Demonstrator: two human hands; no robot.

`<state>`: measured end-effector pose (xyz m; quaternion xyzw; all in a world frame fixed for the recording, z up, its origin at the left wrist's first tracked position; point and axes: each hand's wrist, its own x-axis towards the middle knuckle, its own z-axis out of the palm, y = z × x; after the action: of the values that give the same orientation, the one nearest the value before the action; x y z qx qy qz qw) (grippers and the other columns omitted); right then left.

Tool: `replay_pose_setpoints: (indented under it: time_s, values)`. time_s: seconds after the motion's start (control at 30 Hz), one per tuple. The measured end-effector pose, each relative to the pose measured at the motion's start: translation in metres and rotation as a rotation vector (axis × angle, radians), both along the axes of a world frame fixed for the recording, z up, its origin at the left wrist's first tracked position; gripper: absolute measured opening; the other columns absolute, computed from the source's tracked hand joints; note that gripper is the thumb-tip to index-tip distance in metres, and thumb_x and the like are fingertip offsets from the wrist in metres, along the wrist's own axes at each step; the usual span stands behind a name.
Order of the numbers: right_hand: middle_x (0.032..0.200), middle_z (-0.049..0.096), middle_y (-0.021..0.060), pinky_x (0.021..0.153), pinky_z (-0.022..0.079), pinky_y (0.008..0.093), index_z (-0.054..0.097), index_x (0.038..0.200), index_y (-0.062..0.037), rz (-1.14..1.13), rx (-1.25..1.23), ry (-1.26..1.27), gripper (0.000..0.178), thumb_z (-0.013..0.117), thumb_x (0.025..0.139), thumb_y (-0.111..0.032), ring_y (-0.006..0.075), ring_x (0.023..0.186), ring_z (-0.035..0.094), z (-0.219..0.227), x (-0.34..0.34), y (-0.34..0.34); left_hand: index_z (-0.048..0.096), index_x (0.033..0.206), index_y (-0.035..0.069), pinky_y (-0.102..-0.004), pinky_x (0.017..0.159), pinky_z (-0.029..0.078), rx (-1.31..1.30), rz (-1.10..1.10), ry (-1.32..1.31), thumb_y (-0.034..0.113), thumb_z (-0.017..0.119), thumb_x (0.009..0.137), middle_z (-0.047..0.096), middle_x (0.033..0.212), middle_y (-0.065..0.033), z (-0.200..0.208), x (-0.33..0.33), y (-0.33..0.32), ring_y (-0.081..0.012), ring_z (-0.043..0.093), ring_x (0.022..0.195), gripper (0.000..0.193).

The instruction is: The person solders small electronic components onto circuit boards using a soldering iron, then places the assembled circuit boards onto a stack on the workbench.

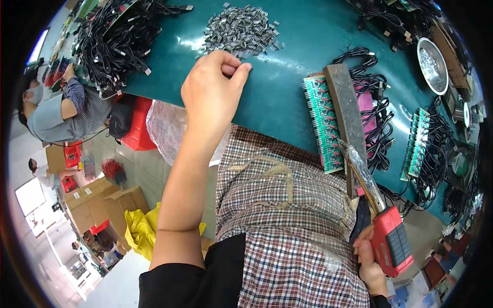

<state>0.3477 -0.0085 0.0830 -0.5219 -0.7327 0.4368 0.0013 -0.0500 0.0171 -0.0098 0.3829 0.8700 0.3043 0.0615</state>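
Note:
My left hand (pixel 211 90) is over the green table, at the near edge of a pile of small metal connectors (pixel 241 31). Its fingers are curled in with the thumb against them; whatever they hold, if anything, is hidden. Low on the right, my right hand (pixel 371 262) grips a red and black soldering gun (pixel 391 241). The gun's metal tip points up and away, close to the near end of a dark bar (pixel 345 100). Along the bar's left side lies a strip of green circuit boards (pixel 322 123) with red wires. Black cables (pixel 377 123) spread out on its right.
A big heap of black USB cables (pixel 115 43) covers the far left. To the right are another board strip (pixel 416 143) with cables and a metal bowl (pixel 432 65). A plastic bag (pixel 167 131) hangs below the table edge. A co-worker (pixel 61 113) sits at left.

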Motion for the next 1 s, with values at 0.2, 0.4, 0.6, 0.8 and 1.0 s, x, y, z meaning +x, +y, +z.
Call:
replay_pose_setpoints:
  time_s: [0.2,0.4,0.6,0.8,1.0]
  values:
    - [0.077,0.065,0.0103,0.058,0.052,0.0372,0.069,0.087,-0.0033,-0.038,0.009,0.081,0.019,0.074,0.07,0.0,0.0291,0.065,0.065,-0.009,0.011,-0.005,0.075,0.082,0.006,-0.0395,0.072,0.054,-0.095,0.064,0.021,0.026,0.08,0.082,0.072,0.08,-0.0081,0.008,0.001,0.006,-0.0262,0.07,0.075,0.02]
    - [0.081,0.066,0.0122,0.06,0.055,0.0383,0.067,0.099,-0.0005,0.096,0.298,0.389,0.035,0.085,0.07,-0.011,0.0317,0.067,0.067,-0.016,-0.015,0.007,0.076,0.087,0.004,-0.0413,0.076,0.055,-0.15,-0.022,0.13,0.033,0.073,0.081,0.074,0.085,-0.0162,0.011,-0.003,0.01,-0.0339,0.072,0.081,0.029]
    - [0.079,0.062,0.0143,0.066,0.051,0.041,0.062,0.1,-0.0008,-0.126,0.171,0.83,0.038,0.084,0.072,-0.014,0.0348,0.075,0.067,-0.019,-0.034,0.012,0.071,0.095,0.001,-0.0373,0.072,0.051,-0.145,-0.066,0.192,0.028,0.073,0.089,0.07,0.081,-0.0121,-0.004,-0.037,-0.008,-0.0224,0.065,0.073,0.027]
    - [0.078,0.063,0.0167,0.067,0.05,0.0414,0.06,0.094,0.0005,-0.315,0.284,1.007,0.028,0.078,0.073,-0.007,0.0363,0.075,0.066,-0.031,-0.052,0.001,0.079,0.098,0.005,-0.0411,0.073,0.055,-0.132,-0.122,0.065,0.026,0.078,0.086,0.075,0.086,-0.0116,-0.003,-0.036,0.002,-0.0284,0.066,0.07,0.024]
    - [0.073,0.065,0.0181,0.06,0.05,0.0404,0.067,0.092,0.001,-0.414,0.249,0.89,0.024,0.08,0.076,-0.01,0.0343,0.067,0.067,-0.009,-0.035,-0.007,0.074,0.103,-0.006,-0.0354,0.068,0.055,0.096,-0.399,-0.107,0.011,0.07,0.094,0.074,0.093,-0.0165,0.003,-0.017,0.003,-0.0233,0.067,0.074,0.02]
